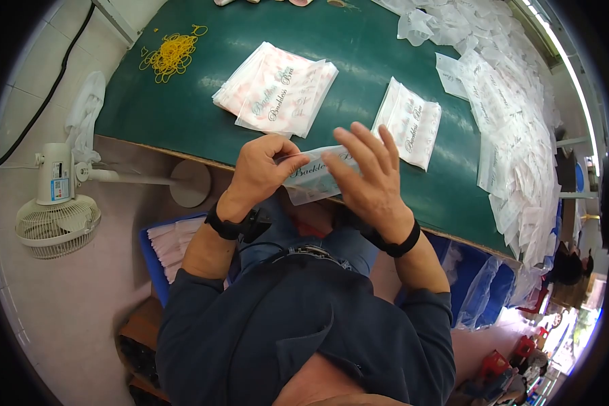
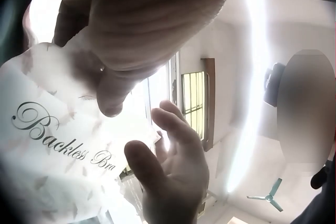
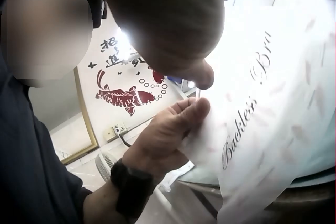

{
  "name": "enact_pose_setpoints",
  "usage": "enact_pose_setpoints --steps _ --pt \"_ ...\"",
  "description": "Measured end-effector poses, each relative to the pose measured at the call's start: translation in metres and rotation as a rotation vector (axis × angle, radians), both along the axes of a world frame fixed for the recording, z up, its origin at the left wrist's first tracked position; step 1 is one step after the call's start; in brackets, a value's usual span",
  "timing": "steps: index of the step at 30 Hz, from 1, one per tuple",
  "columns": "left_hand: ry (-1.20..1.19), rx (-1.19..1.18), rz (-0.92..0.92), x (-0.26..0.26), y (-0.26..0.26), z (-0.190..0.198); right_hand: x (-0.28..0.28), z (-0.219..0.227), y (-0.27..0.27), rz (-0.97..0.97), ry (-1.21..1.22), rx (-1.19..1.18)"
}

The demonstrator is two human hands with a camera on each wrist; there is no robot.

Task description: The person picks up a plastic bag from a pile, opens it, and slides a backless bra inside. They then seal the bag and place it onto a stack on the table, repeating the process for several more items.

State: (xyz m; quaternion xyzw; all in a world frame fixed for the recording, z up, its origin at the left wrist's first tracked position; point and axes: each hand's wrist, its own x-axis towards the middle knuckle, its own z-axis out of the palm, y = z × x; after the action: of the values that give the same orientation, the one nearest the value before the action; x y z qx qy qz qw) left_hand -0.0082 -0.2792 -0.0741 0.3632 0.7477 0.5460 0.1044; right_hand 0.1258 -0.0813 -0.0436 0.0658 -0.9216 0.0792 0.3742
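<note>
A translucent bag point(image 1: 318, 177) printed "Backless Bra" hangs at the table's front edge in the head view. My left hand point(image 1: 264, 166) pinches its left end between thumb and fingers; in the right wrist view that left hand point(image 3: 163, 137) grips the edge of the bag point(image 3: 262, 113). Over the bag's right part, my right hand point(image 1: 372, 177) has its fingers extended and spread. The left wrist view shows the right hand point(image 2: 176, 174) beside the printed bag point(image 2: 58, 140), its thumb near the lettering. Whether the right hand touches the bag, I cannot tell.
On the green table point(image 1: 358, 74) lie a larger bag stack point(image 1: 277, 91), a smaller stack point(image 1: 409, 122) and yellow rubber bands point(image 1: 171, 57). Loose bags point(image 1: 504, 115) are heaped along the right side. A white fan point(image 1: 57, 220) stands left; a blue bin point(image 1: 157, 264) is below.
</note>
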Motion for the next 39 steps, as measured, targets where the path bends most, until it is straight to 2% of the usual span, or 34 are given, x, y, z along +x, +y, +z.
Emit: enact_pose_setpoints --steps 3,7,11,16,19,20,23,24,27,28,31,32,35,36,39 --pt "-0.176 -0.005 -0.057 0.006 0.004 0.001 -0.004 -0.011 -0.005 0.117 -0.14 0.095" --pt "-0.267 -0.047 -0.096 0.009 -0.004 0.012 -0.002 -0.01 0.007 0.022 -0.236 0.103" --pt "-0.334 0.015 -0.146 0.015 -0.003 0.006 -0.002 -0.004 0.004 0.071 -0.323 -0.016" --pt "-0.289 -0.007 -0.084 0.007 -0.003 -0.003 0.001 -0.004 0.02 0.038 -0.291 0.066" --pt "0.768 0.112 0.147 0.017 0.009 0.019 0.005 -0.008 0.019 0.002 -0.322 0.008" --pt "0.77 0.116 0.139 0.019 0.012 0.024 0.004 -0.007 0.018 -0.006 -0.32 0.007" --pt "0.61 -0.101 -0.276 0.033 0.013 0.029 0.002 -0.001 0.006 0.138 -0.354 -0.026" --pt "0.61 -0.105 -0.272 0.032 0.01 0.021 0.002 0.003 0.004 0.144 -0.354 -0.027" --pt "0.387 -0.347 -0.324 0.006 0.004 -0.019 -0.002 0.013 0.001 0.198 -0.124 -0.447" --pt "0.391 -0.347 -0.329 0.001 0.011 -0.01 -0.005 0.009 0.004 0.194 -0.12 -0.448" --pt "-0.031 -0.623 -0.696 0.005 0.024 0.009 -0.004 -0.017 0.009 0.241 -0.313 -0.344" --pt "-0.023 -0.616 -0.691 0.005 0.027 0.008 -0.009 -0.014 0.014 0.244 -0.309 -0.334" --pt "0.171 -0.515 -1.047 0.026 0.018 -0.017 -0.005 -0.013 0.014 0.373 -0.285 -0.31" --pt "0.154 -0.512 -1.043 0.032 0.015 -0.024 -0.002 -0.016 0.012 0.381 -0.3 -0.317" --pt "0.209 -0.492 -1.195 0.028 0.017 -0.032 0.001 -0.024 0.012 0.404 -0.253 -0.353"
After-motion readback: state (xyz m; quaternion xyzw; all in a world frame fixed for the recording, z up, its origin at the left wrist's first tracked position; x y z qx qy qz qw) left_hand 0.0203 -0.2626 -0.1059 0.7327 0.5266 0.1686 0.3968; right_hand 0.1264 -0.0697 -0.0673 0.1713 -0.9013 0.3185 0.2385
